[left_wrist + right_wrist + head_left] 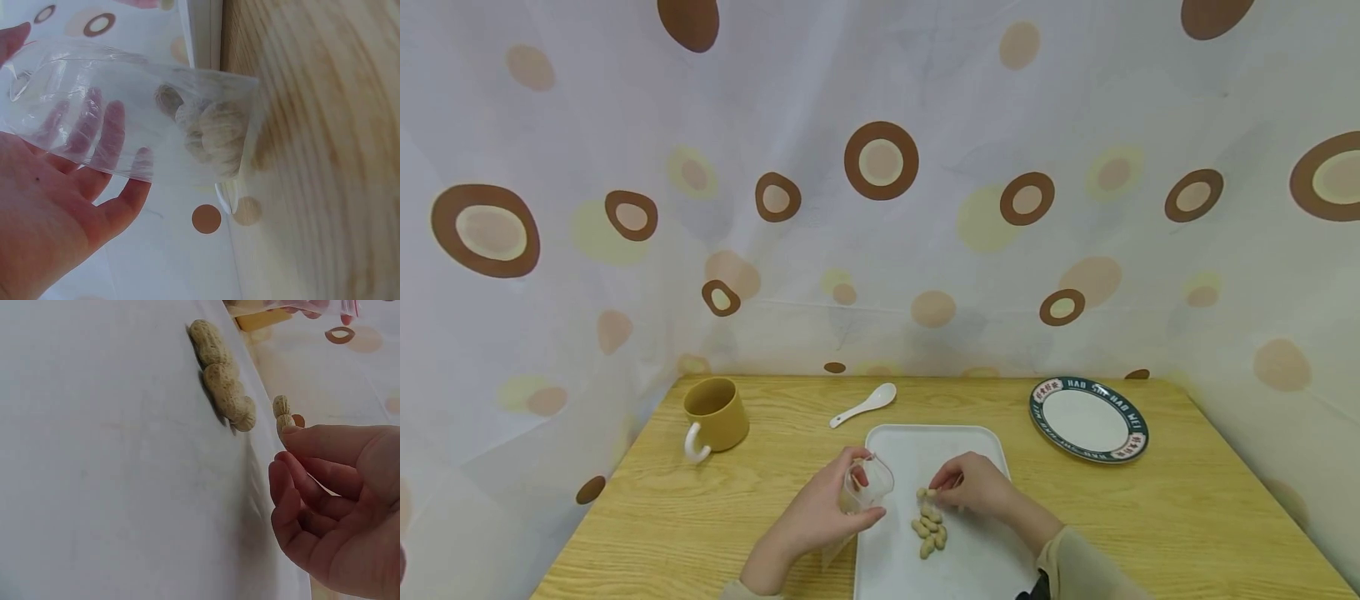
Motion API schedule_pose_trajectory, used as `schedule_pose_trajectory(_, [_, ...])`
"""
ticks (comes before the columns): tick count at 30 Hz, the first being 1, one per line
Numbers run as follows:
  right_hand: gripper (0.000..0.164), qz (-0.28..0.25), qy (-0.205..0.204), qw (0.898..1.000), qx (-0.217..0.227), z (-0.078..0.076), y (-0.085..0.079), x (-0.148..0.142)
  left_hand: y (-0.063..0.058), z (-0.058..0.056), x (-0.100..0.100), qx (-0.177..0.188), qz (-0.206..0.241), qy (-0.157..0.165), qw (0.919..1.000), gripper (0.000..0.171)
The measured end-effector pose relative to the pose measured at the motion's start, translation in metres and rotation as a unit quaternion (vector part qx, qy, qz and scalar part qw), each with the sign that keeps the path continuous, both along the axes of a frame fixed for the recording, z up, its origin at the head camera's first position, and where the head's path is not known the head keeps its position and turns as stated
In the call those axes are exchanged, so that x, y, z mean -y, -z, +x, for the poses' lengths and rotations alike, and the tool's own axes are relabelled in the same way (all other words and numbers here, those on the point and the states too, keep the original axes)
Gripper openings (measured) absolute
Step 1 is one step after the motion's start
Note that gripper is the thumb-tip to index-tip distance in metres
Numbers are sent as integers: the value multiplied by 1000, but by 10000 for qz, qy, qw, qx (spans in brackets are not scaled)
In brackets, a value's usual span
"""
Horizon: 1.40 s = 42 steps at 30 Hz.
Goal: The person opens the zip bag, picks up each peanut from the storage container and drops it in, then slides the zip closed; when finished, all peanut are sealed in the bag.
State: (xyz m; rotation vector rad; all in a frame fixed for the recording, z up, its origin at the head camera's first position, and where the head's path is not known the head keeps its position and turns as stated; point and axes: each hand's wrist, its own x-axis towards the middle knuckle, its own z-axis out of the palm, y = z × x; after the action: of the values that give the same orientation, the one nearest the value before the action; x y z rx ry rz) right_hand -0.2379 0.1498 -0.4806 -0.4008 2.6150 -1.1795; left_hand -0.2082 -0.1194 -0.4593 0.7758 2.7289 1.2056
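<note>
My left hand point(820, 506) holds a clear plastic bag point(867, 486) over the left edge of a white tray point(970, 558), its thumb and fingers spread around the bag's gaping mouth. In the left wrist view, several peanuts point(222, 131) lie at the bottom of the bag. Between thumb and fingertips my right hand point(981, 486) pinches a peanut point(282, 405), raised above the tray to the right of the bag. On the tray's surface lie several loose peanuts point(928, 527). Some of these peanuts point(222, 387) also show in the right wrist view.
A yellow mug point(722, 421) with a white handle stands at the back left of the wooden table point(715, 517). Behind the tray lies a white spoon point(868, 403). A green-rimmed plate point(1086, 421) sits at the back right. A patterned curtain point(820, 250) hangs behind the table.
</note>
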Motion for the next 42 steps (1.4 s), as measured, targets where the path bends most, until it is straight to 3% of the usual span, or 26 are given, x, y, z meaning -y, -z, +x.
schedule_pose_trajectory(11, [14, -853, 38, 9963, 53, -2, -36, 3, -3, -2, -1, 157, -16, -48, 9999, 64])
schedule_pose_trajectory(20, [16, -998, -181, 9948, -78, 8, -61, 20, -4, -2, -2, 205, -62, -27, 9998, 64])
schedule_pose_trajectory(37, [10, -1142, -531, 9920, -97, 16, -66, 40, -3, -1, -2, 186, 9, 25, 9998, 64])
schedule_pose_trajectory(42, [12, -1097, -425, 9928, -201, 16, -65, 36, -1, -1, -3, 117, -7, 7, 9999, 63])
